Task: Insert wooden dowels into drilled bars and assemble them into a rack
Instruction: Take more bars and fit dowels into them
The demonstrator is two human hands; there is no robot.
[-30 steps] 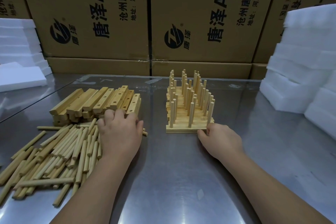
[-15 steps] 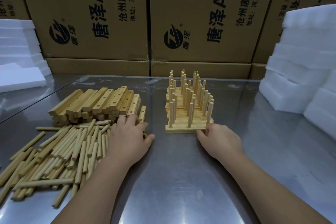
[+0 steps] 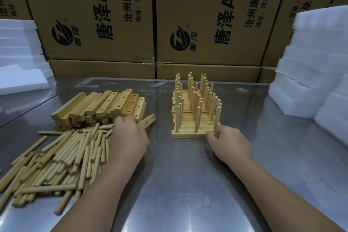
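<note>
Left hand (image 3: 130, 137) pulled one drilled wooden bar (image 3: 148, 120) clear; right hand (image 3: 228, 143) pinches rack (image 3: 188, 135).

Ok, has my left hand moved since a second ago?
Yes. The left hand has shifted right, off the stack of drilled wooden bars, drawing one light wooden drilled bar toward the pegged wooden rack.

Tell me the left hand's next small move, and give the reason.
Probably lift the drilled bar clear of the bar stack and set it on the bare table in front. The left hand grips that one bar, its visible holes empty, loose dowels lie beside it, and the right hand holds the front corner of the rack, whose front bar already carries dowels.
</note>
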